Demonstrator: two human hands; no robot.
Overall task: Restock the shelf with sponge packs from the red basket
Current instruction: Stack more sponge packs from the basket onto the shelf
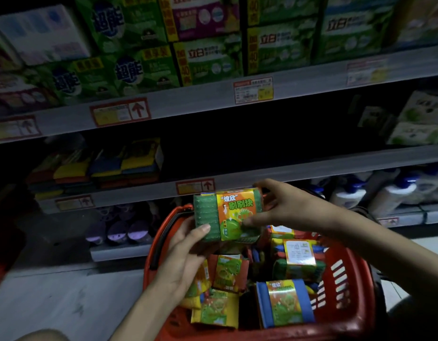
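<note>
Where the middle shelf (299, 168) begins at the far left, stacked sponge packs (102, 166) in mixed colours are seen on it. Further right, a green sponge pack (225, 215) with an orange label is held up above the red basket (358, 299), close before the shelf edge. Its lower left corner is gripped by the left hand (186, 252), thumb laid across the front. Its right end is pinched by the right hand (289, 205), fingers over the top, thumb on the label. More packs, among them a blue-edged pack (284, 303), are heaped in the basket. White bottles (385, 195) are ranged at the far right.
</note>
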